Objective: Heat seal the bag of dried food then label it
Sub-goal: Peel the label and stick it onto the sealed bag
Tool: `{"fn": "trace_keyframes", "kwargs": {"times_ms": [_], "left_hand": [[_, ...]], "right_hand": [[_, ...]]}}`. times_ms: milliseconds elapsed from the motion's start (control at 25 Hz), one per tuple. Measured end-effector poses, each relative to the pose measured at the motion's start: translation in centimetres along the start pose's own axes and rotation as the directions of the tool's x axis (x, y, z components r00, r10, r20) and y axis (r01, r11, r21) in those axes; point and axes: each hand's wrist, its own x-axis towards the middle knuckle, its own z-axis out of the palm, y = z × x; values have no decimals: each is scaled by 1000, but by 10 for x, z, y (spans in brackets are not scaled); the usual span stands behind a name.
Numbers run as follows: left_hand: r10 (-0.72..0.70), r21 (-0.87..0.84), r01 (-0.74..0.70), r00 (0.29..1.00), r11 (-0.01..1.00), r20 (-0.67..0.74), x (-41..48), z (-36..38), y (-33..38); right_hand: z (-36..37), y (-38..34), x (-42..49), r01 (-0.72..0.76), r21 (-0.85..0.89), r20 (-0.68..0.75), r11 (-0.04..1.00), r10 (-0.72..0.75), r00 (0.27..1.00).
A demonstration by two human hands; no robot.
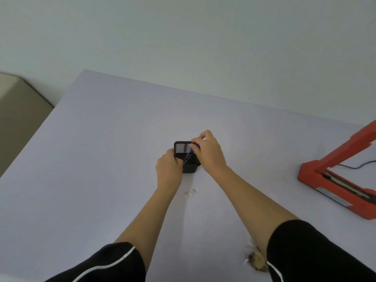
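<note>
A black mesh pen holder (182, 148) stands mid-table. My left hand (169, 165) grips its near left side. My right hand (207, 148) pinches the top of a blue pen (190, 152) that leans inside the holder. A small white printed label (191, 192) lies flat on the table just in front of the holder, between my forearms. The clear bag of dried food (256, 259) lies at the near edge, mostly hidden under my right arm. The red heat sealer (333, 180) sits at the right with its arm raised.
The pale table (101, 159) reaches back to a plain wall. A black cable (358, 165) runs from behind the sealer toward the right. A beige piece of furniture (18, 110) stands beyond the table's left edge.
</note>
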Motion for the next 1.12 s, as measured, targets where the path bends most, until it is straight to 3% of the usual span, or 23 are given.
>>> {"fn": "trace_keyframes", "kwargs": {"times_ms": [120, 160, 240, 320, 400, 480, 560, 680, 960, 1040, 1120], "left_hand": [[11, -7, -11, 1000, 1000, -3, -2, 3, -1], [8, -10, -8, 1000, 1000, -1, -3, 3, -1], [-20, -75, 17, 999, 997, -49, -7, 1, -6], [-37, -166, 10, 986, 986, -160, -17, -2, -19], [14, -129, -34, 988, 991, -156, -32, 3, -41], [101, -15, -101, 994, 995, 32, -46, 17, -63], [134, 114, -165, 962, 980, 239, -54, 33, -81], [182, 156, -229, 946, 961, 268, -59, 47, -93], [284, 84, -307, 935, 948, 213, -56, 46, -94], [367, 68, -378, 922, 924, 125, -57, 39, -96], [429, 60, -431, 902, 900, 42, -57, 31, -97]], "right_hand": [[-2, 8, 3, 49, -82, 21, 995, -47, 999], [-3, 11, 0, 31, -37, -27, 999, -32, 999], [-5, 20, -14, -83, 181, -190, 980, 117, 975], [-1, 37, -43, -191, 298, -259, 935, 272, 927], [12, 56, -80, -229, 257, -144, 939, 271, 952], [27, 65, -107, -194, 234, 111, 953, 172, 979], [39, 65, -117, -144, 175, 305, 974, 86, 949], [48, 56, -119, -138, 118, 314, 983, 95, 945], [51, 47, -124, -180, 209, 285, 961, 117, 951], [42, 40, -124, -361, 343, 335, 867, 246, 910], [33, 30, -121, -622, 534, 466, 574, 414, 782]]}}
